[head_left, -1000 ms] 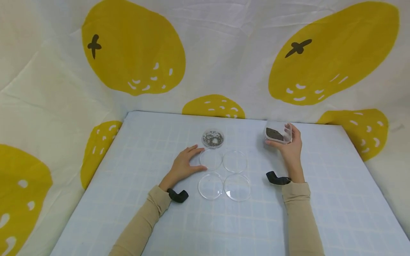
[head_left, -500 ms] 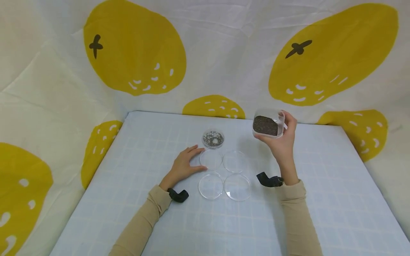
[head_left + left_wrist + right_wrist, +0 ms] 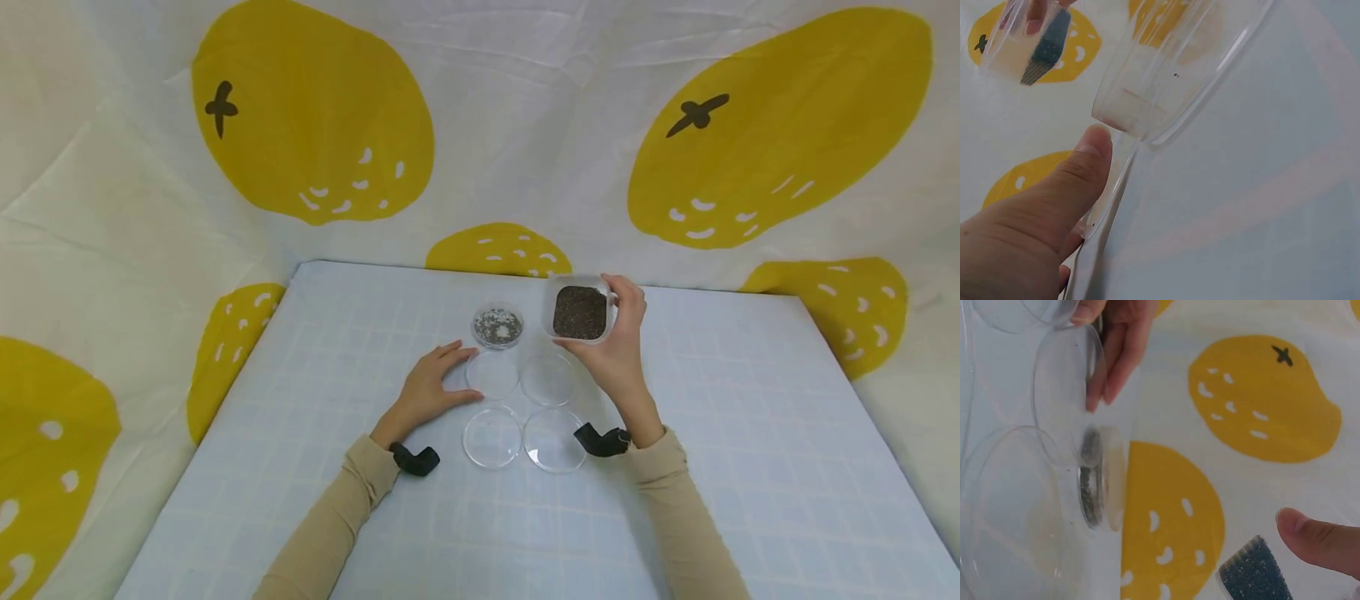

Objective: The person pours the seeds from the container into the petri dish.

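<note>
- Gripping a clear square tub (image 3: 548, 310) of dark soil (image 3: 581, 313), just right of frame center, in the right hand (image 3: 618, 353).
- Resting the left hand (image 3: 430, 383), with fingers spread, at a petri dish (image 3: 492, 375) near center.

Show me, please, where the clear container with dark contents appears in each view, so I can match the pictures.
Head: container right of centre, above mid-height, in the right hand.
Left wrist: container at upper left.
Right wrist: container at the bottom, right of centre, cut by the edge.
Shared landmark: backdrop with yellow prints.
</note>
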The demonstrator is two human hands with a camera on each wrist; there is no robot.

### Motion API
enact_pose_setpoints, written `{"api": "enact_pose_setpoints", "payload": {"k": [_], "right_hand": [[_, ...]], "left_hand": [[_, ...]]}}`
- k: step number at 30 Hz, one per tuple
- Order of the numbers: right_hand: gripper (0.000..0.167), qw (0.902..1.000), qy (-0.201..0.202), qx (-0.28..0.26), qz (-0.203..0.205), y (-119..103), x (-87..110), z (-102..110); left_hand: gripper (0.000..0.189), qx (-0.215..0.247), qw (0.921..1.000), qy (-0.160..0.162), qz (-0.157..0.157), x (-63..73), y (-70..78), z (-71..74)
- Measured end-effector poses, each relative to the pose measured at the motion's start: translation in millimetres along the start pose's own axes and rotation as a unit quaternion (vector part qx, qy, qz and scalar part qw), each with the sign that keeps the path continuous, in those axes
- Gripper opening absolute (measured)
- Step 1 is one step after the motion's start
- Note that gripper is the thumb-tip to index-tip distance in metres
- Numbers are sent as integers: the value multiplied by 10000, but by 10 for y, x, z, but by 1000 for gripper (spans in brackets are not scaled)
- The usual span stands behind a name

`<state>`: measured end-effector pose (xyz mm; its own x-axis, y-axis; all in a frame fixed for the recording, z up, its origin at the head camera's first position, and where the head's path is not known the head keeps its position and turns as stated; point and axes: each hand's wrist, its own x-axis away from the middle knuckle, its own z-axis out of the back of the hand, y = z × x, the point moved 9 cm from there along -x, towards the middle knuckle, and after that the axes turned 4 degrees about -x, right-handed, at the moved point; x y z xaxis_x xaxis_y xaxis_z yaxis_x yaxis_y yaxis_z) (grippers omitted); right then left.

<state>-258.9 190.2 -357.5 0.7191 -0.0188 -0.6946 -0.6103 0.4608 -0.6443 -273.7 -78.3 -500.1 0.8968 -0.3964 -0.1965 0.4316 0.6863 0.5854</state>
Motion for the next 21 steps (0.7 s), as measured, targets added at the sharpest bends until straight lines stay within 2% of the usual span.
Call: {"api": "enact_pose_setpoints", "payload": {"k": [8,16,21], "right_hand": [[101,9987,-69,14,514,-13,111,-202],[94,9954,-210,264,902,-79,170,-374],[87,9923,-310,392,1131,-122,200,-457]], "left_hand": [[78,-44,9999,-112,108,-5,-37,-22],[77,5,10000,60,-71,5,-2,17],[77,-33,10000,43,-63,-5,-11,3]]}}
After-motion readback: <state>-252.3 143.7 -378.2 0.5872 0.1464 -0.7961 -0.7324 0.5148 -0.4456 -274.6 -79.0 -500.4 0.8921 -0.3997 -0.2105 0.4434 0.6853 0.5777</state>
